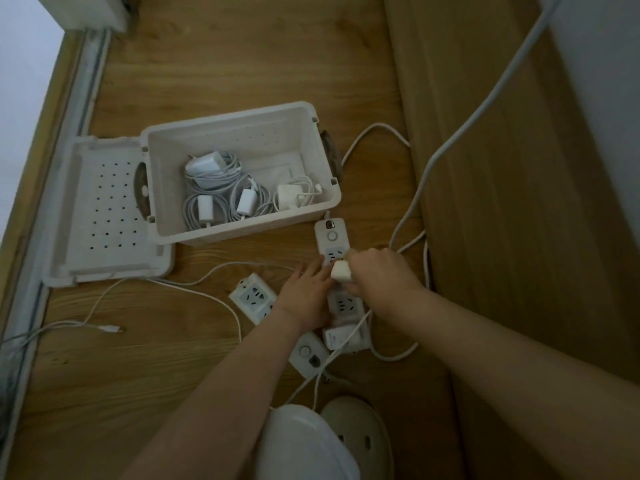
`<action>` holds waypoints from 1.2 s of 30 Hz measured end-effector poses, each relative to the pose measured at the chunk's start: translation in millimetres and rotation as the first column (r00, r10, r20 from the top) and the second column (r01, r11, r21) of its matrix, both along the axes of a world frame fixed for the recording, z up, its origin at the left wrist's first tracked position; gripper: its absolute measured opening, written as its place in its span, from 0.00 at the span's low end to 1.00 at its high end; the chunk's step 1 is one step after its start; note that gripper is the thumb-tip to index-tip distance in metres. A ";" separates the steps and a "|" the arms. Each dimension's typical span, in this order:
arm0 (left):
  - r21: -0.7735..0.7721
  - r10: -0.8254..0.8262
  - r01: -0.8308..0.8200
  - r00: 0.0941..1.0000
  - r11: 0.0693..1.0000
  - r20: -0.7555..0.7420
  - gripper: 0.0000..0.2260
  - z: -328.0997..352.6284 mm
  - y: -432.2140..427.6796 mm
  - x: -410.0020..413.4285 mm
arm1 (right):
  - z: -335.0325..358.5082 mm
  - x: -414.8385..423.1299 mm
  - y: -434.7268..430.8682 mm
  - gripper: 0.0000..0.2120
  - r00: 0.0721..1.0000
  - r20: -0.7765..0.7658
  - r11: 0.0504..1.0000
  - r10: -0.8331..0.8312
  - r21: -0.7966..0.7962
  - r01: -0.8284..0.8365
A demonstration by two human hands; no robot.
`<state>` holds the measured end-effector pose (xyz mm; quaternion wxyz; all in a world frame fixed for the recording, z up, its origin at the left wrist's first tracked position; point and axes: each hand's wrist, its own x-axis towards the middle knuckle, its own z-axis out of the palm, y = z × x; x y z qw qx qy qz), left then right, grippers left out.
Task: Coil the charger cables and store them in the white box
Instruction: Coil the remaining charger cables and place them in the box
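The left hand [306,295], fingers flat, braces the power strip [332,234]. The right hand [381,271] grips the charger plug [341,273], apparently half-unseated; pull straight out, without rocking.

Plastic on wood

White box [242,223], its perforated lid [107,209] and the power strip [334,244] look matt, smooth plastic; the floor [242,64] is grained wood.

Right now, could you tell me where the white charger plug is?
Head view, right of centre: the right hand grips the charger plug over the power strip, just in front of the white box.
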<state>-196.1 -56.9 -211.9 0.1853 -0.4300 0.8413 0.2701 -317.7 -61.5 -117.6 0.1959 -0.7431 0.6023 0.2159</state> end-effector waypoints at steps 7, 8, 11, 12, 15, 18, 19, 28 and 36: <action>0.239 0.656 -0.611 0.700 0.755 -0.282 0.13 55.9 -5.6 9.8 | 27.0 -2.3 9.2 0.20 0.853 0.312 0.905 -0.419 0.062 0.422; 0.411 0.778 -0.661 0.546 0.628 -0.311 0.15 71.1 -6.6 11.7 | 33.6 0.8 9.9 0.20 0.815 0.360 0.885 -0.454 0.076 0.460; 0.734 0.921 -0.556 0.260 0.389 -0.291 0.20 117.4 -8.8 18.8 | 57.0 12.3 10.6 0.19 0.704 0.509 0.846 -0.496 0.098 0.525; 0.789 0.937 -0.508 0.234 0.345 -0.259 0.20 133.3 -8.6 21.2 | 66.3 16.8 10.6 0.19 0.665 0.560 0.837 -0.494 0.098 0.539; 0.864 0.964 -0.430 0.152 0.262 -0.217 0.22 162.8 -10.5 29.3 | 91.6 30.4 10.3 0.18 0.574 0.691 0.838 -0.439 0.084 0.539; 0.936 0.976 -0.329 -0.127 0.124 -0.175 0.19 194.3 -7.4 36.2 | 118.1 45.8 11.0 0.18 0.453 0.787 0.817 -0.419 0.109 0.566; 0.947 0.964 -0.306 -0.206 0.101 -0.169 0.19 206.1 -5.4 39.6 | 126.3 50.9 11.5 0.18 0.406 0.805 0.798 -0.432 0.132 0.588; 0.998 0.760 -0.013 -0.648 0.059 -0.054 0.20 296.0 22.4 93.5 | 194.3 100.6 48.6 0.11 0.318 0.918 0.934 -0.237 0.125 0.336; 0.984 0.814 -0.123 -0.553 0.131 -0.178 0.16 348.9 58.9 135.6 | 218.9 117.4 87.1 0.18 0.535 0.843 0.996 -0.054 0.004 0.093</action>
